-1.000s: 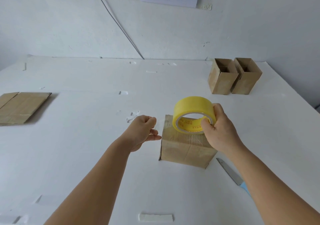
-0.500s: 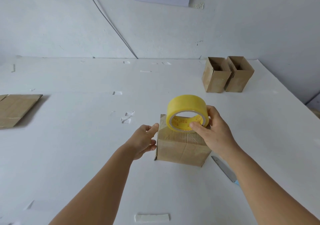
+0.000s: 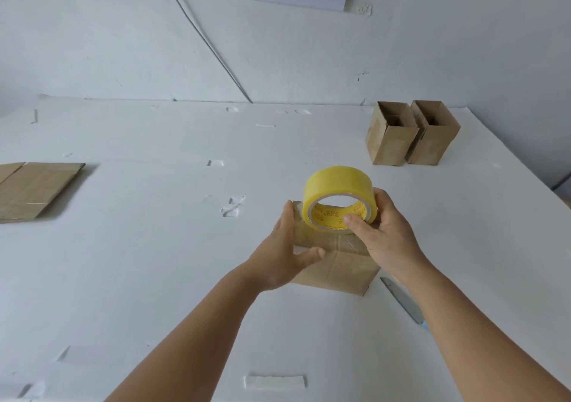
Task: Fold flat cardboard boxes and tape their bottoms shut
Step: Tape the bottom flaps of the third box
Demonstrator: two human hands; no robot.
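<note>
A folded brown cardboard box (image 3: 340,265) stands bottom-up in the middle of the white table (image 3: 154,262). My left hand (image 3: 285,256) grips its left side, fingers along the far edge and thumb on the top face. Above the box, my right hand (image 3: 386,234) holds a yellow tape roll (image 3: 338,197), thumb inside the core and fingers behind it. The roll's lower edge meets the box top, where clear tape shows.
Two finished open-topped boxes (image 3: 411,133) stand at the back right. A flat stack of unfolded cardboard (image 3: 34,190) lies at the far left. A knife (image 3: 403,301) with a blue handle lies right of the box. Tape scraps (image 3: 233,207) dot the table.
My left hand has moved right from beside the box and taken hold of its left side. The tape roll has stayed over the box top, shifting slightly left.
</note>
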